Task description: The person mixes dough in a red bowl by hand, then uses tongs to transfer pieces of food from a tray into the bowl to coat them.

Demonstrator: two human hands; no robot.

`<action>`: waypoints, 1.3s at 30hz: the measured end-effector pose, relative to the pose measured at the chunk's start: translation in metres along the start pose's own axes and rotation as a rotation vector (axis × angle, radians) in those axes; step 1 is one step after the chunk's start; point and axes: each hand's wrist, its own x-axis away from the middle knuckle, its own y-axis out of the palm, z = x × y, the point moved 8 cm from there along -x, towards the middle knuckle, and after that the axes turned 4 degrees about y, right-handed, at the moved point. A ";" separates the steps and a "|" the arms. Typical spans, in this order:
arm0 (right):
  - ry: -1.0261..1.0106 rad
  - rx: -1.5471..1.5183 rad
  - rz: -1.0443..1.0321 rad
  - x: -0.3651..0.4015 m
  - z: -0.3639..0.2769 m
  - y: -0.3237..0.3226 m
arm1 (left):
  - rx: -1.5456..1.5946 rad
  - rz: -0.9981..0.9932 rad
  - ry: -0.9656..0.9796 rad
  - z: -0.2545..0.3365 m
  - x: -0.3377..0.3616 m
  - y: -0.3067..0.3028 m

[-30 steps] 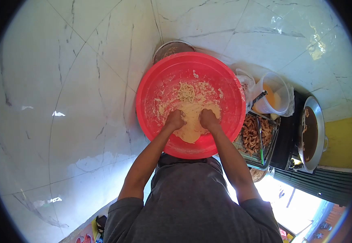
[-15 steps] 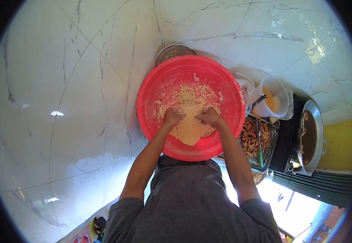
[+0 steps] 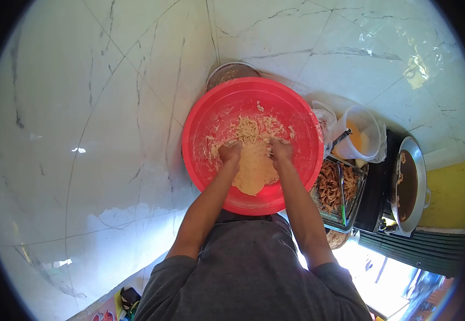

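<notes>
A wide red plastic basin [image 3: 200,184] is in front of my body. Pale yellowish flour [image 3: 254,170] lies heaped in its near half, and a cluster of flour-coated strips [image 3: 247,128] sits at the far side of the heap. My left hand [image 3: 230,150] is on the left edge of the flour, fingers curled inward and dusted. Opposite it, my right hand [image 3: 280,149] is curled at the right edge of the heap. Whatever lies inside either set of fingers is hidden.
Right of the basin, a tray of brown fried strips [image 3: 330,187] holds green-handled tongs [image 3: 342,200]. Behind it stands a clear plastic container [image 3: 369,140] with yellow liquid. A large pan [image 3: 417,200] of brown oil is farther right. Marbled tile walls [image 3: 131,123] enclose the corner.
Both hands have shifted slightly away from my body, toward the coated strips, and their fingers look more curled. The forearms have turned to point more straight ahead.
</notes>
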 end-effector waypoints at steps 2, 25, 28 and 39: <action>-0.050 0.114 0.344 -0.013 0.030 0.009 | -0.126 0.348 -0.012 0.009 0.030 -0.001; -0.281 0.111 0.255 0.009 0.030 0.028 | -0.731 0.295 0.303 0.029 0.040 0.015; -0.307 0.110 0.129 0.028 0.003 0.040 | -0.792 0.256 0.443 0.061 0.047 0.018; -0.389 1.410 -0.574 0.027 0.030 0.038 | -1.491 -0.741 0.473 0.010 0.048 0.029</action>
